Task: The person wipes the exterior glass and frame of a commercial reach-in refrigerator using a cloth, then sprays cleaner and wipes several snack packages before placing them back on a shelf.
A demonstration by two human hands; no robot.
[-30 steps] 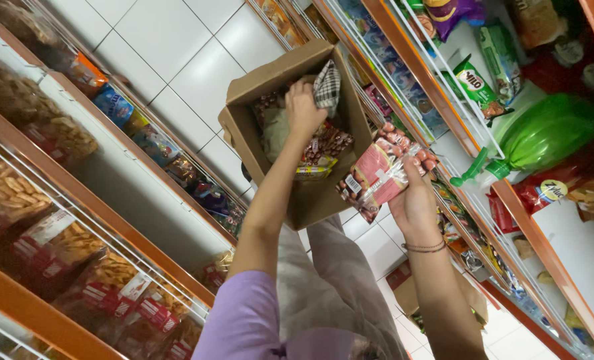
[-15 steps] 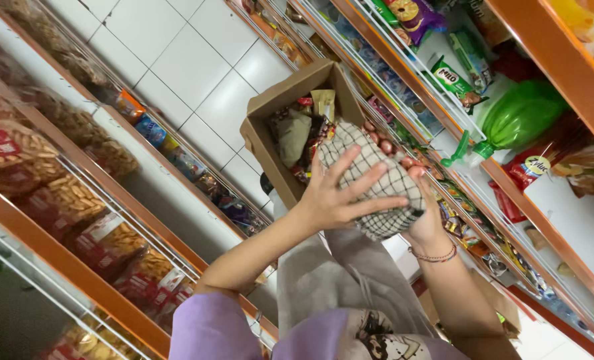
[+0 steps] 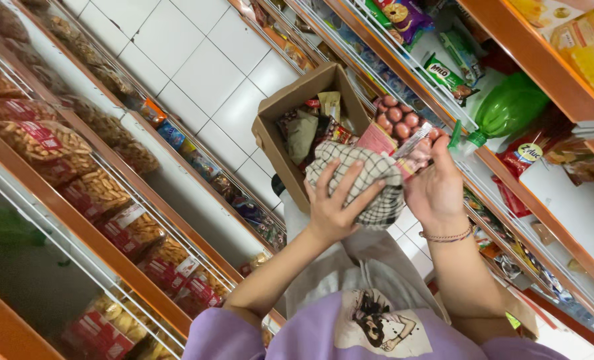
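Checked woven cloth (image 3: 367,183) | left hand (image 3: 333,207) pressing; right hand (image 3: 433,190) gripping glossy packet (image 3: 403,143)

A red packet printed with brown balls (image 3: 398,130) sits at the right rim of an open cardboard box (image 3: 278,143), which holds mixed snack wrappers (image 3: 305,130). On the right shelves stand a purple biscuit pack (image 3: 403,17), a green sachet strip (image 3: 447,75), a green spray bottle (image 3: 507,110) and yellow cartons (image 3: 587,47). On the left shelves lie clear bags of brown snacks with red labels (image 3: 40,137).
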